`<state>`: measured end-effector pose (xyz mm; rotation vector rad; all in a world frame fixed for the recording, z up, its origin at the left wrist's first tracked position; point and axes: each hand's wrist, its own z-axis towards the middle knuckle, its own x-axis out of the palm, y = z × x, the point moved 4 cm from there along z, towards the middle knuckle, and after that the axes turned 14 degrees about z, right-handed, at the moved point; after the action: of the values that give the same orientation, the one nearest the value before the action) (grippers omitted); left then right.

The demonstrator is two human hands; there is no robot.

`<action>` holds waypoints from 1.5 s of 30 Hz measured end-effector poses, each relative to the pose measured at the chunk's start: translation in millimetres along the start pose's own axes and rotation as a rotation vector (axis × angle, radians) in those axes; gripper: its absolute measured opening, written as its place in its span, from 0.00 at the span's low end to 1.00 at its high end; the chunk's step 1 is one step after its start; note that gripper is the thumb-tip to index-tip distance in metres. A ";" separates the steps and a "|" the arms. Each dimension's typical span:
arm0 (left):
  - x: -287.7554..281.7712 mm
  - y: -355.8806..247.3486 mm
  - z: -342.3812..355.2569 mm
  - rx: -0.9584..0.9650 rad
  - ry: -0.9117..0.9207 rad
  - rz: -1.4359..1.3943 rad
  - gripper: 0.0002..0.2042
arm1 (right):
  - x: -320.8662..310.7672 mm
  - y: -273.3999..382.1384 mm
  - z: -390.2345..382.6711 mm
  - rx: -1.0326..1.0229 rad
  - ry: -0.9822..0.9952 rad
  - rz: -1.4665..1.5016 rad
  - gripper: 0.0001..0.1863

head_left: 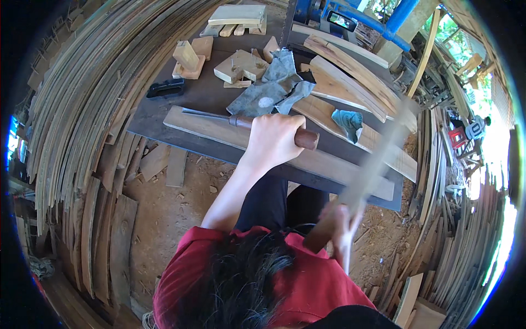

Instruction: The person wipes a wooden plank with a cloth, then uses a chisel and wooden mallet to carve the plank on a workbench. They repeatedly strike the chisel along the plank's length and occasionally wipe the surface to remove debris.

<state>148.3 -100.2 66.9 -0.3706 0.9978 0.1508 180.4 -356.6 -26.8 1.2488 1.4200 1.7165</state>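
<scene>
My left hand (276, 134) is closed round the brown wooden handle of a chisel (241, 120). The chisel's metal blade points left, along the far edge of a long wooden strip (334, 167) lying flat on the dark tabletop. In my right hand (342, 222), at the table's near right side, is a long wooden bar (375, 159), tilted up and away to the right. Motion blurs both that hand and the bar, so the bar's exact kind is unclear. Just beyond my left hand lies a crumpled grey cloth (279, 82).
Wooden blocks (235, 66) and a black tool-like object (166, 88) lie on the dark table (148, 118). Curved boards (350, 77) and a teal scrap (348, 123) are at the right. Stacked planks (82, 109) line the left. Blue machinery (397, 22) stands behind.
</scene>
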 end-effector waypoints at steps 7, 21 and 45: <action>-11.2 35.3 -7.2 -0.044 0.009 0.060 0.07 | 39.5 18.6 18.6 -0.055 0.229 -0.141 0.24; -68.4 77.4 -19.7 -0.054 -0.110 -0.009 0.09 | 62.7 39.2 33.0 -0.106 0.437 -0.266 0.23; 40.5 -0.2 11.6 0.206 -0.020 0.122 0.20 | -95.2 120.1 42.7 -0.599 -0.037 -0.942 0.27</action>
<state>179.3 -97.9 38.5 -0.1202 1.0063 0.1596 271.8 -453.8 59.8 0.1979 1.0634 1.2575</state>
